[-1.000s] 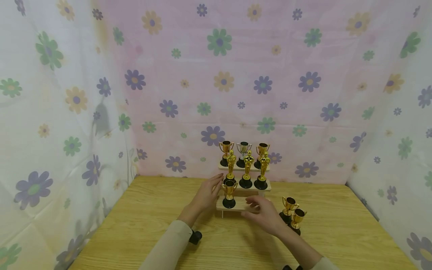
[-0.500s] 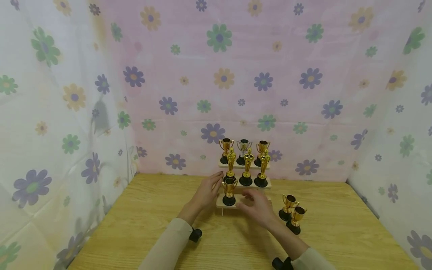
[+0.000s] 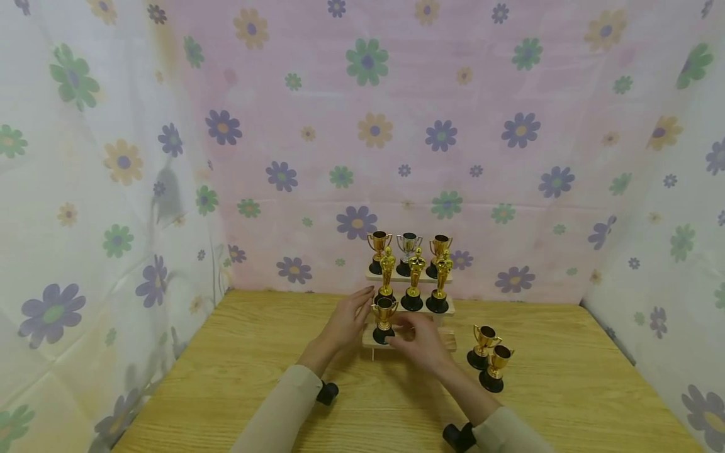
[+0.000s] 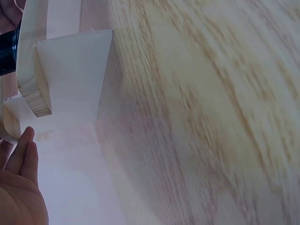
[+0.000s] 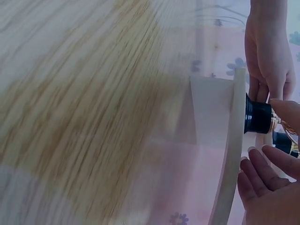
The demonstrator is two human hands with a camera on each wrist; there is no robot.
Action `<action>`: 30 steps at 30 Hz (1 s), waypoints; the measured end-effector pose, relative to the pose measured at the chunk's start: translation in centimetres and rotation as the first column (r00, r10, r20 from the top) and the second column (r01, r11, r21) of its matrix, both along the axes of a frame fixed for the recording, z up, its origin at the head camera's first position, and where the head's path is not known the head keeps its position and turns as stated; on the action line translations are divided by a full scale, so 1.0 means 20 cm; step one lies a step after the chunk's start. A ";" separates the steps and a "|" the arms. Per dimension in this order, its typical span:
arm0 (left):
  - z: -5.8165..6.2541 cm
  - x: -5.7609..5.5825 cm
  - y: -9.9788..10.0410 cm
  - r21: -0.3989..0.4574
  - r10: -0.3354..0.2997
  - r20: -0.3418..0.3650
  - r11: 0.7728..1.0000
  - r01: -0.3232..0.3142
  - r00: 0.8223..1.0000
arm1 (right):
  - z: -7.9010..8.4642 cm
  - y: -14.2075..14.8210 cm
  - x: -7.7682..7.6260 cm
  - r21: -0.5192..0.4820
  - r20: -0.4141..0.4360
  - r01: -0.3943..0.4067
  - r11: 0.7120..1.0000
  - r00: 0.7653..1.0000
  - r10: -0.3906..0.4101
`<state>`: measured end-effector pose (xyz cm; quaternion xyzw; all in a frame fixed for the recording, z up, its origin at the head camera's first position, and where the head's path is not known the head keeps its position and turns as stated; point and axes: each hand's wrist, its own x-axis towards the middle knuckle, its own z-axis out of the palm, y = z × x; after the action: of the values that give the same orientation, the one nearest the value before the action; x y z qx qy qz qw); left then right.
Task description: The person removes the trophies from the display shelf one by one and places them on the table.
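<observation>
A small gold trophy cup with a black base stands at the left of the lowest step of a three-tier wooden display stand. My right hand holds this cup low down, thumb at the front of the base and fingers on its right; in the right wrist view the thumb overlaps the black base. My left hand has its fingers extended along the stand's left side. Its fingertips meet the end of a higher shelf in the left wrist view.
Three gold statuettes line the middle tier. Behind them on the top tier are two gold cups and one silver cup. Two more gold cups stand on the wooden table to the right. Flowered cloth encloses the back and sides.
My right hand has moved left along the lowest step to the gold trophy cup and now has thumb and fingers about it. My left hand stays at the stand's left side.
</observation>
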<state>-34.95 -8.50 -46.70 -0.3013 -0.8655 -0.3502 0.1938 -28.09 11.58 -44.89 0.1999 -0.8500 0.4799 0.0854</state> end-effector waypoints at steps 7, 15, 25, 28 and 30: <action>-0.01 0.01 0.00 0.003 -0.014 0.020 1.000 0.013 1.000 | -0.02 -0.04 -0.02 0.060 -0.035 0.053 0.997 0.998 -0.051; 0.00 0.00 0.00 -0.009 0.006 0.045 1.000 -0.005 0.999 | -0.04 -0.08 -0.05 0.123 -0.083 0.115 0.986 0.991 -0.106; 0.00 0.00 -0.01 -0.015 0.006 0.040 1.000 -0.005 0.999 | -0.06 -0.10 -0.06 0.106 -0.091 0.122 0.987 0.989 -0.112; 0.00 0.00 -0.01 -0.015 0.007 0.028 1.000 -0.007 1.000 | -0.06 -0.10 -0.07 0.105 -0.097 0.130 0.986 0.988 -0.120; -0.01 0.00 -0.01 -0.014 0.008 0.035 1.000 -0.007 0.999 | -0.06 -0.10 -0.07 0.104 -0.102 0.131 0.986 0.987 -0.121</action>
<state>-35.03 -8.62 -46.83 -0.2932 -0.8722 -0.3487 0.1779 -29.39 9.56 -46.08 0.1726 -0.8812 0.4156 0.1448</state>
